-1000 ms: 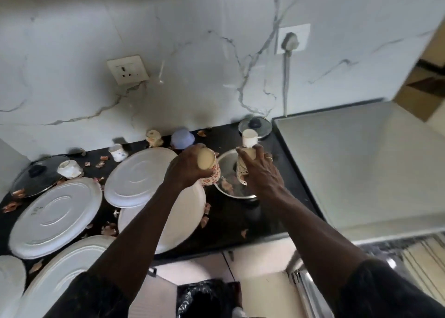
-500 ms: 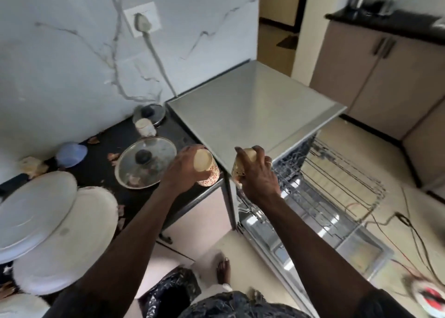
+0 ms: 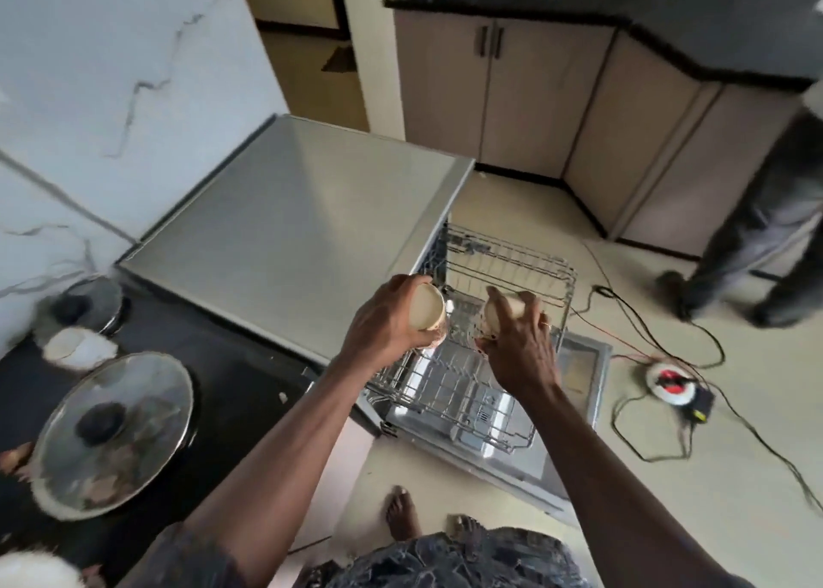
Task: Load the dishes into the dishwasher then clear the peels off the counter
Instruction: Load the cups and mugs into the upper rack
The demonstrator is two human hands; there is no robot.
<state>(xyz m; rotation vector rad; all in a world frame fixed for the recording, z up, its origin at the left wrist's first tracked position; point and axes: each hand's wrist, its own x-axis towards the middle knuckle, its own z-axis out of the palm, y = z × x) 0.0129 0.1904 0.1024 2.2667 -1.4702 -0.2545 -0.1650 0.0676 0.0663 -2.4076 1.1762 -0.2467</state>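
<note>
My left hand (image 3: 384,322) grips a patterned cup (image 3: 427,313) with its cream inside facing me. My right hand (image 3: 519,347) grips a second cup (image 3: 501,313), mostly hidden by the fingers. Both cups hang over the pulled-out wire racks (image 3: 503,275) of the open dishwasher (image 3: 307,226). The lower rack (image 3: 450,391) lies over the lowered door (image 3: 574,369). On the black counter (image 3: 222,378) at the left sit a glass pot lid (image 3: 111,431), a white cup (image 3: 78,349) and a few peels (image 3: 13,456).
Another person's legs (image 3: 752,249) stand at the right by the beige cabinets (image 3: 525,93). Cables and an extension reel (image 3: 672,382) lie on the floor beside the dishwasher door. My bare foot (image 3: 403,512) is on the floor below. A smaller lid (image 3: 84,304) sits by the wall.
The view has swung right from the counter to the dishwasher. Both hands carried their cups off the counter and now hold them over the pulled-out racks.
</note>
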